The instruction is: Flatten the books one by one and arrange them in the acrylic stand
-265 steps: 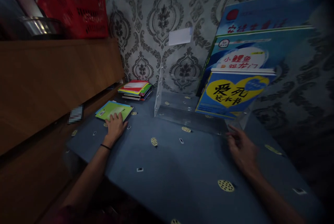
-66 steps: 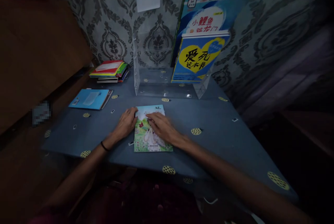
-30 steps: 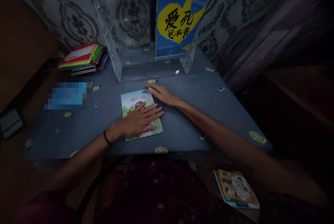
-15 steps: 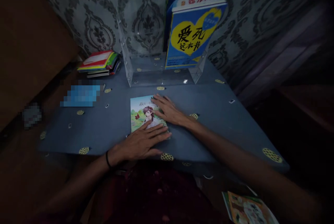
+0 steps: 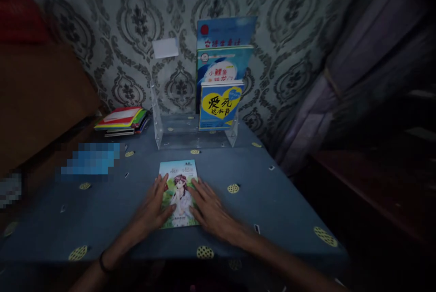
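A thin book (image 5: 182,187) with a drawn figure on a green and pale blue cover lies flat on the cloth-covered table (image 5: 265,219). My left hand (image 5: 155,205) rests along its left edge, fingers apart, the thumb over the lower cover. Against the right edge is my right hand (image 5: 211,208), with fingers spread and their tips on the cover. Neither hand is closed round the book. A dark band circles my left wrist.
Behind the book stands a clear acrylic rack (image 5: 158,133). Blue picture books (image 5: 221,106) lean in its right side. A pile of colourful books (image 5: 122,119) lies at the back left, near a blurred-out blue item (image 5: 91,160). A curtain (image 5: 306,115) hangs at right.
My hands have moved from the top of the cover out to the book's two sides, showing more of it. The view has tilted up, revealing more wall and rack.
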`<state>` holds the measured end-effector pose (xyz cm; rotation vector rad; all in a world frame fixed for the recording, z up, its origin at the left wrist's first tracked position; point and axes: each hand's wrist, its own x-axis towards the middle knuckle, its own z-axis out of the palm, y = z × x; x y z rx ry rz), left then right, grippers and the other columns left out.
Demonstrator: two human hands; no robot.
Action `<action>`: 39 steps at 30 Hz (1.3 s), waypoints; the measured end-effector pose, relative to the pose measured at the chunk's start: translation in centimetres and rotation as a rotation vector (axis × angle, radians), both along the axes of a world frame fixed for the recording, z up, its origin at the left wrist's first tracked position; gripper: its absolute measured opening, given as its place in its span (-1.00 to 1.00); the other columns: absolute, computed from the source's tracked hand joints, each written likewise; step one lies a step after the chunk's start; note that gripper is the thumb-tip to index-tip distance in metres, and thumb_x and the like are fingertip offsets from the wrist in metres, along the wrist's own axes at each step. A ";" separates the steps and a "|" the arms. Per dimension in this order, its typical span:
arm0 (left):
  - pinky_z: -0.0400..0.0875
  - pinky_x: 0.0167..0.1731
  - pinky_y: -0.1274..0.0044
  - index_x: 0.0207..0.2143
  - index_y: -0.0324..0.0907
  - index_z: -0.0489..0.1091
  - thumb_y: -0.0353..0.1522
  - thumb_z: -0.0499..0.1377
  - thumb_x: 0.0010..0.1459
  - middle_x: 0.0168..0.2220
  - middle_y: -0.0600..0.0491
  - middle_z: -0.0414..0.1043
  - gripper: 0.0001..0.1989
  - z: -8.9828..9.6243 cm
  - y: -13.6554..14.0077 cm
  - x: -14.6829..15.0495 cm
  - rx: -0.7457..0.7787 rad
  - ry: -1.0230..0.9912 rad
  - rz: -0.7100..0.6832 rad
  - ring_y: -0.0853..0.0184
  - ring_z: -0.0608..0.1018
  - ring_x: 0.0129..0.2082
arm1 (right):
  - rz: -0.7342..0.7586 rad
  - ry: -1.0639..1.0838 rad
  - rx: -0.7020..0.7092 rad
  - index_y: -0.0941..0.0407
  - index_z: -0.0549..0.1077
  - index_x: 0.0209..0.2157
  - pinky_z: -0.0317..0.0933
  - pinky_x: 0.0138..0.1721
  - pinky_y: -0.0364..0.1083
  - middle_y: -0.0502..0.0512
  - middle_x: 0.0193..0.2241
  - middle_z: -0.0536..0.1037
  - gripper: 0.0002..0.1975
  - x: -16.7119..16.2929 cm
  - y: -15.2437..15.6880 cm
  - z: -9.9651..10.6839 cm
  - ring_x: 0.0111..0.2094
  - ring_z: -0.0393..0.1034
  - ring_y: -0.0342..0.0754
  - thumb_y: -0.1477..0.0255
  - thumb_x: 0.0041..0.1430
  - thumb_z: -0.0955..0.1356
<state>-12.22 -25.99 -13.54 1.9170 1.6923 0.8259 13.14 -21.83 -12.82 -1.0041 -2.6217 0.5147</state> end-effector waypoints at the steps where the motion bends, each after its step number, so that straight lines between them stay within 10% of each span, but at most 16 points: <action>1: 0.04 0.38 0.04 0.43 -0.15 0.05 -0.03 0.22 0.21 0.48 -0.24 -0.06 -0.15 0.2 0.3 0.2 -0.001 -0.128 0.022 -0.14 0.04 0.46 | -0.007 -0.005 -0.027 0.18 0.10 0.42 -0.10 0.44 0.28 0.33 0.47 -0.02 -0.40 0.0 -0.1 0.5 0.48 -0.21 0.21 0.38 0.42 0.22; 7: 0.32 0.28 0.26 0.27 -0.10 0.21 -0.31 0.38 0.10 0.32 -0.21 0.29 -0.28 2.2 1.8 0.8 -0.165 -0.966 0.398 0.02 0.36 0.33 | -0.036 0.075 -0.118 0.18 0.14 0.41 -0.08 0.43 0.27 0.29 0.48 -0.05 -0.40 0.3 -0.6 1.4 0.49 -0.23 0.20 0.35 0.41 0.24; 12: 0.44 0.19 0.36 -0.01 -0.21 0.37 -0.58 0.28 0.14 0.01 -0.17 0.55 -0.63 3.9 2.4 1.4 -0.214 -1.246 0.634 0.19 0.61 0.07 | -0.040 0.142 -0.097 0.07 0.11 0.43 -0.08 0.43 0.28 0.20 0.48 -0.03 -0.37 0.8 0.1 -0.7 0.49 -0.21 0.20 0.29 0.41 0.25; 26: 0.62 -0.24 0.40 -0.26 -0.34 0.53 -0.44 0.33 0.16 -0.34 -0.15 0.66 -0.88 3.6 2.9 3.0 -0.382 -1.478 0.256 0.24 0.67 -0.42 | -0.137 0.502 -0.142 0.04 0.12 0.41 0.07 0.37 0.27 0.25 0.45 0.07 -0.36 0.3 1.9 -3.8 0.44 0.00 0.20 0.12 0.41 0.22; 33: 0.60 -0.08 0.32 -0.18 -0.34 0.53 -0.09 0.31 0.22 -0.27 -0.19 0.66 -0.56 7.2 5.7 4.2 -0.148 -1.473 0.294 0.12 0.70 -0.24 | -0.114 0.777 -0.458 0.03 0.23 0.30 0.30 0.24 0.20 0.24 0.28 0.40 -0.38 -1.2 4.1 0.7 0.26 0.34 0.18 0.02 0.35 0.27; 39: 0.50 0.02 0.42 -0.11 -0.27 0.53 0.17 0.17 0.18 -0.21 -0.11 0.66 -0.34 7.8 7.8 4.5 0.127 -1.308 0.380 0.15 0.65 -0.04 | -0.046 0.895 -0.396 0.03 0.37 0.13 0.41 0.10 0.10 0.20 0.09 0.56 -0.49 -1.5 6.5 4.2 0.06 0.49 0.13 0.02 0.29 0.34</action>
